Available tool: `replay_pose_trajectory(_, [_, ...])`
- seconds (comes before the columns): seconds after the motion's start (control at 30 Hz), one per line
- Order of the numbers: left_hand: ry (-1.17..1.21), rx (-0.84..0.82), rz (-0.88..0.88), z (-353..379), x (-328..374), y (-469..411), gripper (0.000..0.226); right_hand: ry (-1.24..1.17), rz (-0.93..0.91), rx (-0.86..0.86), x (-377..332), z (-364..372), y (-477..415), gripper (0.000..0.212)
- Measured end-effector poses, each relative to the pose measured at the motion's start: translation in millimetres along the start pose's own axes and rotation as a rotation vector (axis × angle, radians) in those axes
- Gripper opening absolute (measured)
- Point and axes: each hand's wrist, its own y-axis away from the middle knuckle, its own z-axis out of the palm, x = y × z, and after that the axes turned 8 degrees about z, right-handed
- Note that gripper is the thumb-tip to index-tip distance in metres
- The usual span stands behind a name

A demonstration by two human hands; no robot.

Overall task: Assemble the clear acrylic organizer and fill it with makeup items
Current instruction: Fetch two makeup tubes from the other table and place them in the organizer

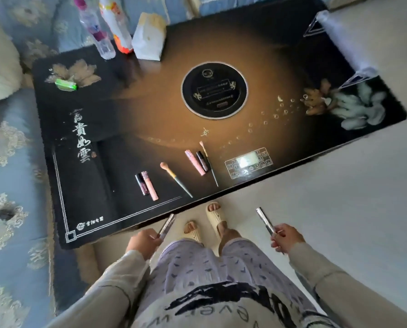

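Dark tabletop lies ahead of the hands; left hand and right hand, held apart, each grip a silver tube over the floor, where a loose hold could drop one.

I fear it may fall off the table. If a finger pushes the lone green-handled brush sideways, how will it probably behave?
The green-handled brush looks thin and round, so it would likely roll. The table looks glossy, so it could also slide, and the front edge is near. It seems light, with a stiff handle and soft bristles.
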Motion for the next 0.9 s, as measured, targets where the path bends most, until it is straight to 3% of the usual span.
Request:
replay_pose_trajectory(0.17, [-0.171,-0.037,0.134,-16,21,-14,0.017,-0.205,0.189,0.023,70,18,27,0.011])
replay_pose_trajectory(0.4, [-0.251,-0.127,0.336,-5,77,-14,0.034,-0.326,0.356,0.068,128,32,73,0.024])
replay_pose_trajectory(0.5, [-0.341,-0.191,0.419,9,107,-11,0.018,-0.443,0.438,0.120,146,34,84,0.027])
replay_pose_trajectory(0.53, [-0.376,-0.207,0.436,13,117,-9,0.010,-0.508,0.472,0.133,152,33,86,0.028])
replay_pose_trajectory(0.7, [-0.495,-0.256,0.496,39,156,-11,0.018,-0.671,0.572,0.094,176,23,82,0.029])
replay_pose_trajectory(0.9, [-0.616,-0.265,0.477,72,194,-10,0.026,-0.654,0.572,0.086,196,-12,60,0.030])
